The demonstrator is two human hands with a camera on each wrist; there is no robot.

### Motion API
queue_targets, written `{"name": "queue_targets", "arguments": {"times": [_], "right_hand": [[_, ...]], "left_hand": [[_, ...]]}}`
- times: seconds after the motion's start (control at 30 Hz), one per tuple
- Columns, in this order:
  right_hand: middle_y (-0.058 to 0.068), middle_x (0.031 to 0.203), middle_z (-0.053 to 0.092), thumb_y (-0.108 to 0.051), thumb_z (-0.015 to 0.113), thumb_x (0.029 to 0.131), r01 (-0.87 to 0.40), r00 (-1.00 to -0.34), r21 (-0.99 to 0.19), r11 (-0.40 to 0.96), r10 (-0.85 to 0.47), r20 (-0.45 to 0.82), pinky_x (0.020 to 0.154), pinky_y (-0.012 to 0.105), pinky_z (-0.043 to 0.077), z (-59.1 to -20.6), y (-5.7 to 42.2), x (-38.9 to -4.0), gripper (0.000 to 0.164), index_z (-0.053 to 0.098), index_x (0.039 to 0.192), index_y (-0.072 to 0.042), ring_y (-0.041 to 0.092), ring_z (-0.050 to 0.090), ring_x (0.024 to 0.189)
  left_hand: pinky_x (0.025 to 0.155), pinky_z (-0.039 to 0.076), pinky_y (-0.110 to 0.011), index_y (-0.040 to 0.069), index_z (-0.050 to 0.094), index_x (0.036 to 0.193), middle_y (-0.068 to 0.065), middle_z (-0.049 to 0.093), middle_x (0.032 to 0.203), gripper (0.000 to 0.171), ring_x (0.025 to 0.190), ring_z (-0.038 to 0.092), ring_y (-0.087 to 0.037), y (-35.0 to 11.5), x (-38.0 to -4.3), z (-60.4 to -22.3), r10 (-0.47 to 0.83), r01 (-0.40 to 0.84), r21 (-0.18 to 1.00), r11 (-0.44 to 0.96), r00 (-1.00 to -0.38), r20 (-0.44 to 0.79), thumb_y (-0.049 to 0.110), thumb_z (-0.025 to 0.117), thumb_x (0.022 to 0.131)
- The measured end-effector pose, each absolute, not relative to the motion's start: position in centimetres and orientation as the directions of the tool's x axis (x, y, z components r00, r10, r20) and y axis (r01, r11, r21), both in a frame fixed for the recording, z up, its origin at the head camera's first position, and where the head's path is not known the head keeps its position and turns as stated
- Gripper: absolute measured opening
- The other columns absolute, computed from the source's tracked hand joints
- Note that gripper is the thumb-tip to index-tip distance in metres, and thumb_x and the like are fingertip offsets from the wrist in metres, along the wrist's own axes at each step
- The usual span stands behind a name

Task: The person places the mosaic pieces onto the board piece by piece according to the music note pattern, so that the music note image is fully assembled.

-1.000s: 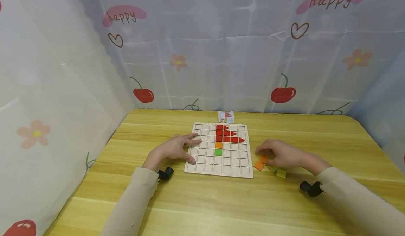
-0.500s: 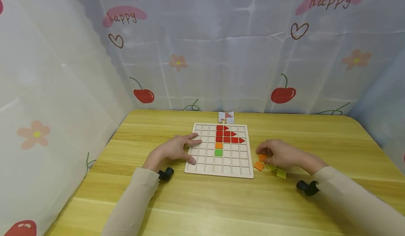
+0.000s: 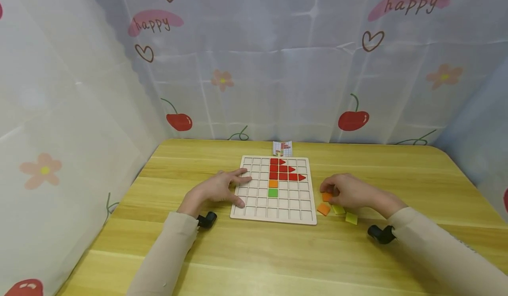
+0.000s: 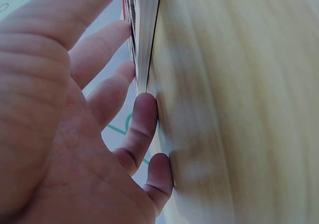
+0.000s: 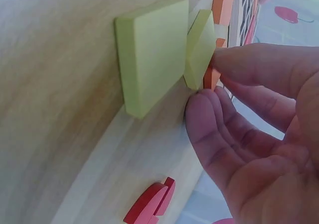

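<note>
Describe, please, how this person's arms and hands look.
The left sleeve and right sleeve are beige, the right with faint dark marks. A black device shows at the left wrist, another at the right. Left hand and right hand are ungloved.

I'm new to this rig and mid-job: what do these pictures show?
No machine here: a person works with bare hands. The wide picture comes from a camera on the head; the close ones from the left and right wrists. On the wooden table lies a gridded board holding coloured pieces, with a small picture card behind it. The left hand rests at the board's edge. The right hand seems to pinch an orange tile, beside another orange tile and two yellow tiles.
</note>
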State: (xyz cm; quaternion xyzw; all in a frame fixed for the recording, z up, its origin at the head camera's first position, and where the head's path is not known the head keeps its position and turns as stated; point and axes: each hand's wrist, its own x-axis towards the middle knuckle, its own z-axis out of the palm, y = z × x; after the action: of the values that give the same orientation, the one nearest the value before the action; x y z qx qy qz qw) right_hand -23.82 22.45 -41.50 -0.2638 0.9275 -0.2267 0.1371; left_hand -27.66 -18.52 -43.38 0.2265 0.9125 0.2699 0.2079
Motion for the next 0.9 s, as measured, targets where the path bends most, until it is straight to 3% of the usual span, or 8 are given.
{"name": "queue_targets", "arguments": {"times": [0.4, 0.67, 0.9], "right_hand": [[-0.003, 0.099, 0.069, -0.007, 0.077, 0.087, -0.414, -0.843, -0.484, 0.771, -0.526, -0.116, 0.077, 0.030, 0.054, -42.2, 22.6, -24.3, 0.028, 0.073, 0.115, -0.007, 0.014, 0.060, 0.085], [-0.003, 0.093, 0.067, -0.011, 0.078, 0.087, -0.413, -0.853, -0.518, 0.749, -0.517, -0.068, 0.074, 0.028, 0.051, -42.0, 21.8, -24.6, 0.023, 0.074, 0.109, -0.011, 0.013, 0.058, 0.082], [-0.004, 0.094, 0.066, -0.016, 0.078, 0.089, -0.427, -0.853, -0.514, 0.744, -0.520, -0.045, 0.076, 0.030, 0.050, -41.4, 19.8, -25.0, 0.025, 0.074, 0.113, -0.012, 0.013, 0.056, 0.084]], "left_hand": [[0.123, 0.026, -0.057, 0.037, 0.051, 0.152, 0.016, 0.023, 0.171, 0.084, 0.157, 0.017, -0.035, -18.4, -27.4, -43.3, 0.513, 0.288, 0.591, 0.754, -0.820, -0.254, 0.039, 0.089, 0.077], [0.124, 0.024, -0.058, 0.038, 0.051, 0.151, 0.017, 0.022, 0.171, 0.085, 0.158, 0.014, -0.037, -18.5, -27.6, -43.6, 0.517, 0.289, 0.598, 0.748, -0.819, -0.251, 0.039, 0.090, 0.076], [0.123, 0.025, -0.057, 0.037, 0.051, 0.152, 0.017, 0.022, 0.171, 0.085, 0.157, 0.015, -0.037, -18.5, -27.8, -43.6, 0.520, 0.293, 0.596, 0.747, -0.817, -0.249, 0.039, 0.090, 0.076]]}}
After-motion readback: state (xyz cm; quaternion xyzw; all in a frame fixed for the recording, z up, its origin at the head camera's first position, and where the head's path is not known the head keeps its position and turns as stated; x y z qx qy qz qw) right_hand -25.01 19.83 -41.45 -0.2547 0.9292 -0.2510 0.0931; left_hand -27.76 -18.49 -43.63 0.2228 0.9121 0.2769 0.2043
